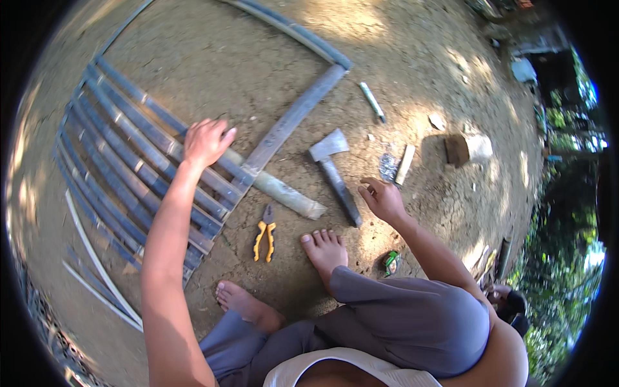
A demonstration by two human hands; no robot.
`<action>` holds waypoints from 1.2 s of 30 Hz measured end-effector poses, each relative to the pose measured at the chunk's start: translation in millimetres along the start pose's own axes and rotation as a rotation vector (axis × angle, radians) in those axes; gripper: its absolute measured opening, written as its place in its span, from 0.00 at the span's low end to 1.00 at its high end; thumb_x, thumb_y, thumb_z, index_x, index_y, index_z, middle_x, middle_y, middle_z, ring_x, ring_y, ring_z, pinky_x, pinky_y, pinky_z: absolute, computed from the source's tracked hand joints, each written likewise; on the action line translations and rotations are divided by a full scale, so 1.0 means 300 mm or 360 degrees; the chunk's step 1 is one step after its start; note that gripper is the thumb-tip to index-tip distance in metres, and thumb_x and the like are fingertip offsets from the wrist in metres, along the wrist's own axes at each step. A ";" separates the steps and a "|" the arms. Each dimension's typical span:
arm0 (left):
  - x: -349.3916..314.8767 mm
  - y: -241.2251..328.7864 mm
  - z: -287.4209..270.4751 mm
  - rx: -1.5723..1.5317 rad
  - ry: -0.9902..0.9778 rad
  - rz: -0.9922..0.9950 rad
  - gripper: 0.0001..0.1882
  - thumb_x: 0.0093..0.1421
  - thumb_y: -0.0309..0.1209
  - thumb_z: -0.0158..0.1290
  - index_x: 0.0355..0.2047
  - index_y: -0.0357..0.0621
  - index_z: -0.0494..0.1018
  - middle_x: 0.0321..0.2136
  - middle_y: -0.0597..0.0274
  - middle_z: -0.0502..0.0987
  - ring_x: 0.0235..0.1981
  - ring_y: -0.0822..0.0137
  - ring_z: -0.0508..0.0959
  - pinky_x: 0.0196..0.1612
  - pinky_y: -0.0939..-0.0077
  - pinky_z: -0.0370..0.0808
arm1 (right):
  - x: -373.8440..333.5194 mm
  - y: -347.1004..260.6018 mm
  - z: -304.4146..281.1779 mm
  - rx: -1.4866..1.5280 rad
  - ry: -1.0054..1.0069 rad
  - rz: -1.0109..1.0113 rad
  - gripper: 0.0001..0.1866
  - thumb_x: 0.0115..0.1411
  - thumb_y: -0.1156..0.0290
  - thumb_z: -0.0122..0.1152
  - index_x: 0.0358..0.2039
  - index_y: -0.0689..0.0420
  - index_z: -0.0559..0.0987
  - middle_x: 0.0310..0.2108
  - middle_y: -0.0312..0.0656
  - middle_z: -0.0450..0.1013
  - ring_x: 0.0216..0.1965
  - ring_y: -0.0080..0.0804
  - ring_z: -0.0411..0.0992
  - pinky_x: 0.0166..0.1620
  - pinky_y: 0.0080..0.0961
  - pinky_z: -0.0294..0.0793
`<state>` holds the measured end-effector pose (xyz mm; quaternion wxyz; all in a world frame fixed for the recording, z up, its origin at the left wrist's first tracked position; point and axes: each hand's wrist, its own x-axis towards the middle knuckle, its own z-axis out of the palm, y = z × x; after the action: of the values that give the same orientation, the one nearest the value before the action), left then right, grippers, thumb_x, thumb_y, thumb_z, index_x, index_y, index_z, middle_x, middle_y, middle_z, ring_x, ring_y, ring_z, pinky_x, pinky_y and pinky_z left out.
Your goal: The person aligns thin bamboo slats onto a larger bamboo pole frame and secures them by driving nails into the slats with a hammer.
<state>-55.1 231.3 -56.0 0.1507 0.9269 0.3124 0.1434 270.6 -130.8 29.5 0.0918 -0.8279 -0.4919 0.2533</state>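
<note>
Bare earth (425, 77) makes the floor of this outdoor place — brown, dry and finely cracked, scattered with small debris. Sunlight falls across it in dappled patches (348, 19), brightest toward the top and right, with softer shade between. Dense green foliage (548, 335) lines the right side — pale light showing through gaps in the leaves (570, 109).

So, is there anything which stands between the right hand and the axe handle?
Nothing visible does: only bare ground shows between the right hand and the axe handle. The thin wood strip lies beyond the hand, outside that gap.
</note>
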 end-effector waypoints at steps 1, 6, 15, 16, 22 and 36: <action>-0.012 0.011 -0.011 0.0015 -0.0019 0.0007 0.14 0.65 0.44 0.58 0.31 0.46 0.76 0.28 0.58 0.80 0.37 0.53 0.80 0.44 0.55 0.73 | -0.018 0.055 -0.004 -0.0011 0.0053 0.0096 0.15 0.64 0.60 0.66 0.47 0.53 0.83 0.28 0.47 0.83 0.30 0.46 0.82 0.38 0.41 0.81; -0.025 0.105 -0.038 0.0052 0.0262 0.0124 0.10 0.63 0.37 0.60 0.34 0.45 0.77 0.35 0.59 0.80 0.43 0.54 0.78 0.51 0.56 0.69 | 0.005 0.290 -0.032 0.0075 0.0390 0.0582 0.12 0.63 0.63 0.67 0.45 0.51 0.86 0.37 0.46 0.83 0.38 0.43 0.82 0.44 0.39 0.80; -0.123 0.290 -0.045 -0.0172 0.0303 -0.0107 0.06 0.61 0.30 0.60 0.37 0.44 0.78 0.37 0.57 0.80 0.45 0.52 0.77 0.50 0.55 0.72 | 0.341 0.361 -0.082 0.0202 0.0473 0.0722 0.11 0.62 0.63 0.67 0.43 0.51 0.86 0.36 0.48 0.83 0.41 0.46 0.82 0.48 0.39 0.79; -0.140 0.299 -0.050 -0.0189 0.0314 -0.0118 0.06 0.61 0.30 0.60 0.37 0.44 0.78 0.37 0.57 0.80 0.45 0.52 0.77 0.50 0.56 0.72 | 0.362 0.374 -0.079 0.0147 0.0410 0.0703 0.11 0.61 0.62 0.68 0.42 0.51 0.87 0.35 0.48 0.83 0.41 0.46 0.82 0.48 0.39 0.80; -0.217 0.322 -0.068 -0.0255 0.0401 -0.0237 0.06 0.61 0.28 0.60 0.38 0.41 0.78 0.38 0.55 0.80 0.43 0.50 0.77 0.51 0.55 0.73 | 0.413 0.474 -0.068 0.0321 0.0365 0.0848 0.10 0.58 0.63 0.70 0.35 0.55 0.87 0.32 0.47 0.84 0.36 0.38 0.83 0.44 0.36 0.81; -0.167 0.999 0.017 -0.1908 0.0640 -0.1003 0.17 0.66 0.28 0.63 0.54 0.38 0.80 0.39 0.61 0.83 0.40 0.74 0.82 0.40 0.81 0.79 | 0.147 -0.315 -0.033 0.2504 -0.0744 0.0560 0.04 0.72 0.67 0.60 0.39 0.50 0.80 0.37 0.31 0.80 0.38 0.20 0.77 0.42 0.27 0.77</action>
<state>69.2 -28.4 41.3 0.6090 0.5050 0.4550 0.4089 220.0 -44.8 61.4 0.4973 -0.5133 -0.0420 0.6982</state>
